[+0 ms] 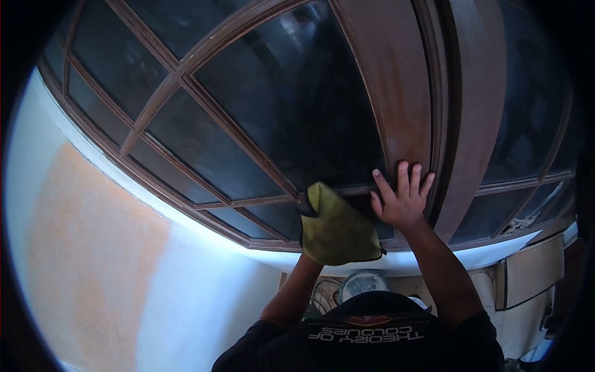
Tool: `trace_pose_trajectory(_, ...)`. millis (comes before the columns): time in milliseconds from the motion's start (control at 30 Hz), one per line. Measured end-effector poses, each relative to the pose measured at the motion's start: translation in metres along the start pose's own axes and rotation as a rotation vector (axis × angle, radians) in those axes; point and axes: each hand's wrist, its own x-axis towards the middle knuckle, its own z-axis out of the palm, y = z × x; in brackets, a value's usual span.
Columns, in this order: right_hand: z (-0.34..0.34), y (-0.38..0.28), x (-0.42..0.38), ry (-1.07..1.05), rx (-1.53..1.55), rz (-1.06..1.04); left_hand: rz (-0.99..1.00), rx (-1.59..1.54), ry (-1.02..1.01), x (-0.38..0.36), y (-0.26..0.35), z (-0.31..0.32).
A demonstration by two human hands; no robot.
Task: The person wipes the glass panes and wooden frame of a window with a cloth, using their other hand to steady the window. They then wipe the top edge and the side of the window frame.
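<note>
An olive-green cloth (341, 229) is draped over my left hand (305, 206), which presses it to the lower part of the window frame. Most of that hand is hidden beneath the cloth; only a dark bit of finger shows at its left edge. Fingers spread, my right hand (403, 199) lies flat on the brown wooden frame (396, 80), just right of the cloth. Between the wooden bars are dark glass panes (285, 93), with hazy streaks and reflections on them.
A white wall with an orange-brown patch (93, 229) stands at the left. Below the window are a round bucket-like container (364, 283), coiled cable or wire (325, 294) and tan boxes or panels (534, 273). More paned window (527, 111) continues at the right.
</note>
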Motion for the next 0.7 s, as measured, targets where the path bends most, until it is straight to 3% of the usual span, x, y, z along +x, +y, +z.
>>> trace_pose_trajectory(67,-0.001,0.000,0.000,0.014,0.006,0.002,-0.078,-0.152,-0.071,-0.022,0.017,-0.006)
trace_pose_trajectory(133,-0.003,0.000,0.001,0.002,-0.003,-0.013,-0.681,-0.921,-0.031,-0.044,0.025,-0.007)
trace_pose_trajectory(167,-0.005,0.001,0.001,-0.005,0.012,-0.007,-0.685,-0.936,-0.019,-0.035,0.034,-0.009)
trace_pose_trajectory(367,-0.008,0.002,0.001,-0.020,0.042,-0.057,-0.579,-0.691,-0.194,-0.063,0.053,-0.086)
trace_pose_trajectory(467,-0.012,0.007,0.008,-0.027,0.093,-0.138,-0.611,-0.568,-0.192,-0.089,0.056,-0.114)
trace_pose_trajectory(533,-0.015,0.003,0.010,-0.038,0.096,-0.051,-0.650,-0.455,-0.241,-0.080,0.053,-0.135)
trace_pose_trajectory(667,-0.039,-0.007,0.024,-0.102,0.155,-0.054,-0.765,-0.183,-0.444,-0.075,0.065,-0.193)
trace_pose_trajectory(700,-0.049,-0.006,0.032,-0.022,0.263,-0.073,-0.799,-0.119,-0.510,-0.072,0.073,-0.206)
